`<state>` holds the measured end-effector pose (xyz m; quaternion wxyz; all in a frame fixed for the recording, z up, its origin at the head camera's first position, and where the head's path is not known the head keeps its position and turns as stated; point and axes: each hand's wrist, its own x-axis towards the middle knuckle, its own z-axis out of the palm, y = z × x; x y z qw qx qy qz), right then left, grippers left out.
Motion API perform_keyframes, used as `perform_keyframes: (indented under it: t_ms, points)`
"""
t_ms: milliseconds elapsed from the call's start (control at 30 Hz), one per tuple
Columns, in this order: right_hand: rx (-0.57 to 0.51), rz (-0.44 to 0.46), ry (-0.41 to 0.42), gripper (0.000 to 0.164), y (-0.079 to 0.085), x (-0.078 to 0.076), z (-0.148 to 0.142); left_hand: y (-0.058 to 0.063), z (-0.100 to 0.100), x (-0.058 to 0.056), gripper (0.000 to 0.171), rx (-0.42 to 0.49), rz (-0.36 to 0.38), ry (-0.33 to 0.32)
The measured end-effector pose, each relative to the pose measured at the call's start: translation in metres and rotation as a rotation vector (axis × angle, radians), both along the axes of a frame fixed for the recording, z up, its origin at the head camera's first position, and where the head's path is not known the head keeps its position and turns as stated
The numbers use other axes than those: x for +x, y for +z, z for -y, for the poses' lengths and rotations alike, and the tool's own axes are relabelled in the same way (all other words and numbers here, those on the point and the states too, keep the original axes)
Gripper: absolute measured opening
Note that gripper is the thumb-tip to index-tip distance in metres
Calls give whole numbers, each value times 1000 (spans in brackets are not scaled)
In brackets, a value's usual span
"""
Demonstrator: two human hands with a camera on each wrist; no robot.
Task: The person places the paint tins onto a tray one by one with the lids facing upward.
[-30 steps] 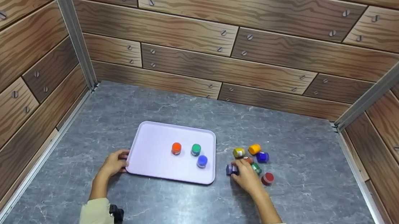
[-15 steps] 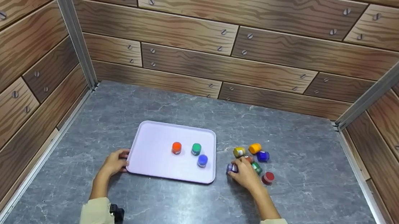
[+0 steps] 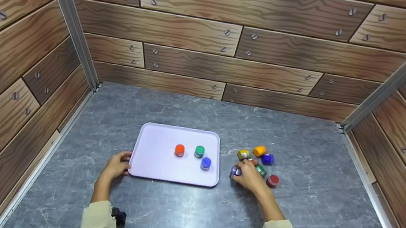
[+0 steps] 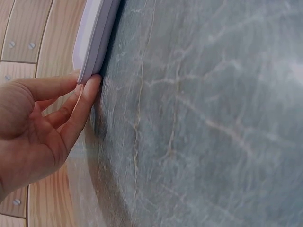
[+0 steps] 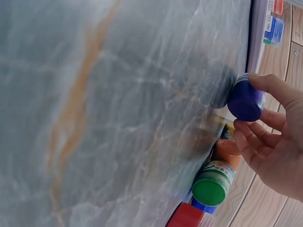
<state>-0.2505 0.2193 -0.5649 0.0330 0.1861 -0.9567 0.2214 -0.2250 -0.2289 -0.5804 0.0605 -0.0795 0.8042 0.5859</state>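
Note:
My right hand [image 3: 250, 177] pinches a dark purple paint jar [image 3: 235, 171] between thumb and fingers, just right of the tray. In the right wrist view the purple jar [image 5: 246, 100] shows its base and is tilted near the table surface. At the near left corner of the lilac tray [image 3: 154, 168], my left hand [image 3: 115, 165] grips the rim. The left wrist view shows the left hand's thumb and fingers [image 4: 85, 97] on either side of the tray corner [image 4: 94, 52]. On the tray stand an orange-red jar [image 3: 179, 150], a green jar [image 3: 199, 152] and a blue jar [image 3: 205, 164].
Beside my right hand lie more jars: yellow [image 3: 243, 154], orange [image 3: 259, 151], dark blue [image 3: 267, 159], green [image 3: 261, 170], red [image 3: 272, 181] and a brownish-orange one [image 5: 227, 152] partly behind the hand. Wood-patterned walls [image 3: 178, 56] enclose the grey marbled table [image 3: 179, 215].
The purple jar has tipped a little in my right hand and shifted slightly left, its pale label turning into view. My left hand and the tray stay in place.

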Motion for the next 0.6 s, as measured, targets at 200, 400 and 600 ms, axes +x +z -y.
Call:
perform_keyframes:
  t_ms: [200, 400, 600]
  points:
    - [-31, 13, -36, 32, -2, 1, 0, 1, -1, 0, 46, -12, -7, -2]
    - [-93, 7, -72, 32, -2, 1, 1, 1, -1, -1, 47, -21, 0, 1]
    - [-152, -18, -75, 33, -6, 2, 2, 0, 0, -1, 47, -25, 6, 2]
